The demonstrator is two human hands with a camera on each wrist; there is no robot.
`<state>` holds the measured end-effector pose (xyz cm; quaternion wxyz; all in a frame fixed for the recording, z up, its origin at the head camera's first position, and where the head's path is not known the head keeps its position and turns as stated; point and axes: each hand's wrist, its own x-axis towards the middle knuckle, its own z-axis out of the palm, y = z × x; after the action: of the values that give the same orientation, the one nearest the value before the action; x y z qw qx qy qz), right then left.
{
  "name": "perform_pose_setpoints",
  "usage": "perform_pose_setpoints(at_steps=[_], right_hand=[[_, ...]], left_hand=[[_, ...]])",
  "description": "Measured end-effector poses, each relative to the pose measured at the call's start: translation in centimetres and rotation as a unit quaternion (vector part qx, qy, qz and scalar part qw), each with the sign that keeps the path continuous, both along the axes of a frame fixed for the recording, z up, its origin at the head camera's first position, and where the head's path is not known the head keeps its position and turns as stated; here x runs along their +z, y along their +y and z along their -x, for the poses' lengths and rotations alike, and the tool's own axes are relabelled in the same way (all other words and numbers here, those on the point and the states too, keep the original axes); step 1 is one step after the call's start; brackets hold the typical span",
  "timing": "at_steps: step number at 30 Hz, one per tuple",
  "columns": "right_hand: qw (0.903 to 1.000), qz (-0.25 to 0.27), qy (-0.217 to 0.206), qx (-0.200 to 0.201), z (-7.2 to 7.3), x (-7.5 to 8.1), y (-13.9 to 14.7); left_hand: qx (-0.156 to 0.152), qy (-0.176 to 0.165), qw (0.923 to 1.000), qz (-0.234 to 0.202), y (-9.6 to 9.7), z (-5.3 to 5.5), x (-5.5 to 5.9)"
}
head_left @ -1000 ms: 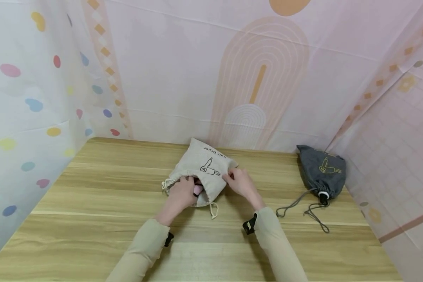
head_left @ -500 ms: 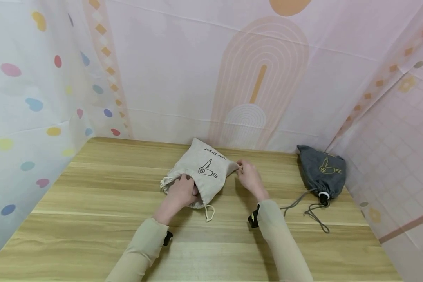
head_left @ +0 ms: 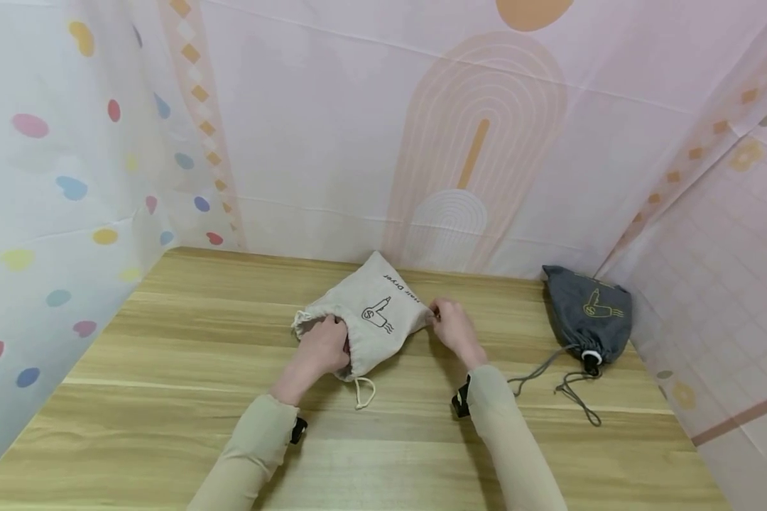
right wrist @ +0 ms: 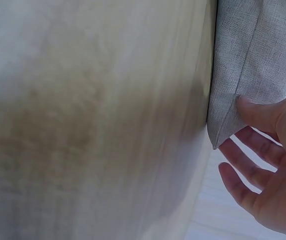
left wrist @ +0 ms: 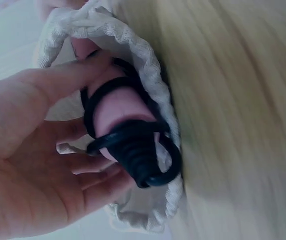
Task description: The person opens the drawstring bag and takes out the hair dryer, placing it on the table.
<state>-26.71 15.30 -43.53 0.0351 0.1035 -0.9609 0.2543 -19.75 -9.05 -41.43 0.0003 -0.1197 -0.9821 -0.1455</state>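
Left hand (head_left: 319,348) grips a pink cylinder (left wrist: 123,106); right hand (head_left: 455,328) pinches the beige linen bag (head_left: 373,323). Careful, jutting loops of black cord (left wrist: 130,134) could snag the bag!

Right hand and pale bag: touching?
Touching. The right wrist view shows the right hand with its thumb pressed on the pale bag near its corner, fingers behind.

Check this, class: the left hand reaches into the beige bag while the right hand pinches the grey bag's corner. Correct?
No: the head view shows the right hand pinching a corner of the beige bag, not the grey bag. The rest stands.
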Motion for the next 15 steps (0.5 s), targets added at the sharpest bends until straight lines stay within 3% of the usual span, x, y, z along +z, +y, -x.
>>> perform_pose_setpoints(at_steps=[9, 15], right_hand=[[0.9994, -0.027, 0.019, -0.004, -0.7, 0.3, 0.6], [0.9997, -0.023, 0.004, 0.000, -1.2, 0.5, 1.5]], left_hand=[[0.015, 0.032, 0.9993, 0.012, 0.2, 0.1, -0.5], [0.010, 0.042, 0.9990, 0.014, -0.2, 0.1, -0.3]])
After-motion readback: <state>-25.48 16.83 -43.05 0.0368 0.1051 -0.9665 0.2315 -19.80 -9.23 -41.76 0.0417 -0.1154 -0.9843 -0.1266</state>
